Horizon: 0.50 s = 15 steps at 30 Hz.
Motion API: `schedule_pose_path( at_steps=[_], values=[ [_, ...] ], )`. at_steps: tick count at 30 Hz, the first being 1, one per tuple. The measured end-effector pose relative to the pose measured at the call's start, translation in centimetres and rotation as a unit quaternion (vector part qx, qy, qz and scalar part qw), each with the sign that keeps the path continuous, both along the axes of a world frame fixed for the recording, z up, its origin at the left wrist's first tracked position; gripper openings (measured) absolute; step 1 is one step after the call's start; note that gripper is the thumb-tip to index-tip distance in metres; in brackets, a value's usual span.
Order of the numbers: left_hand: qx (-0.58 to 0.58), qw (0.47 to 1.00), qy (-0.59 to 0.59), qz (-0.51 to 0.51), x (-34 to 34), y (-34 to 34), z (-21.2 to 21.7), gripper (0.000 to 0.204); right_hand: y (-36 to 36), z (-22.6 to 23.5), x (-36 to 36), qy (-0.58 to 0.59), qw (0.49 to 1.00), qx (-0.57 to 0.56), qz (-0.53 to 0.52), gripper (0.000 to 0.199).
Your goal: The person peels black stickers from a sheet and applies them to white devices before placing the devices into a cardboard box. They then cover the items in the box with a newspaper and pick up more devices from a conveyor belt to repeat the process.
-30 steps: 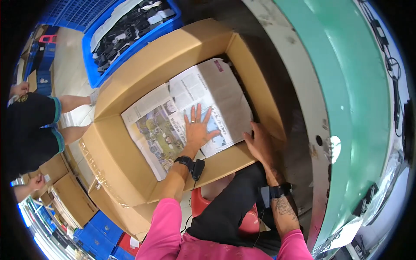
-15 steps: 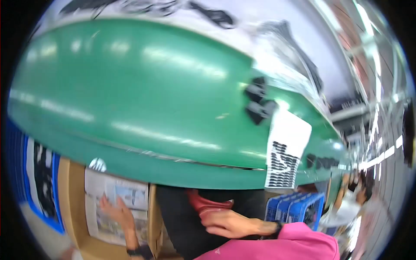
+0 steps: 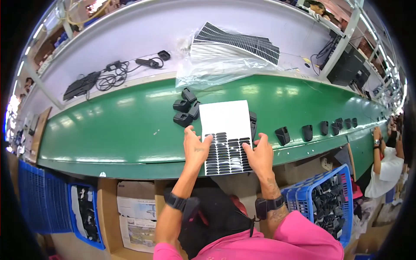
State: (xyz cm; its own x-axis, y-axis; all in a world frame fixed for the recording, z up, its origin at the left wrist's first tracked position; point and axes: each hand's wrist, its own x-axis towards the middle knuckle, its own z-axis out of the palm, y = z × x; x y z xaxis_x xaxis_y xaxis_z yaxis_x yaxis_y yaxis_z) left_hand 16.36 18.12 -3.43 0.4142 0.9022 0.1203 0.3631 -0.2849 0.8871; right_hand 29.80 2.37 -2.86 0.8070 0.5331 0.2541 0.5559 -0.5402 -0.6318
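Note:
A white sheet of black rounded-rectangle stickers is held in front of me, over the near edge of the green bench. Its upper part is bare white, and rows of black stickers fill the lower part. My left hand grips the sheet's left edge, thumb on the face. At the right edge my right hand pinches it the same way; the fingers behind the sheet are hidden. A small cluster of black plastic housings sits just beyond my left hand. Another black housing is partly hidden behind the sheet.
Several black housings stand in a row along the green bench to the right. Beyond lie a stack of sticker sheets on plastic film and cables. Below are a cardboard box and blue crate. A co-worker is at far right.
My view has turned level over the bench. My left hand has come up from the cardboard box and my right from my lap; both now hold the sticker sheet, which was lying on the bench edge.

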Motion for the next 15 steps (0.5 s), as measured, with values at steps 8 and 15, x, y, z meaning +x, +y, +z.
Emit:
schedule_pose_path(
  at_steps=[8,15],
  values=[
    [-0.178,0.983,-0.038,-0.02,2.4,2.6,-1.8,0.048,0.2,-0.8,-1.5,0.091,0.985,0.135,0.063,0.058],
    [-0.083,0.97,-0.217,-0.068,-8.6,-6.3,14.2,0.021,-3.6,7.2,-2.3,0.366,0.782,0.35,0.363,0.027]
  ],
)
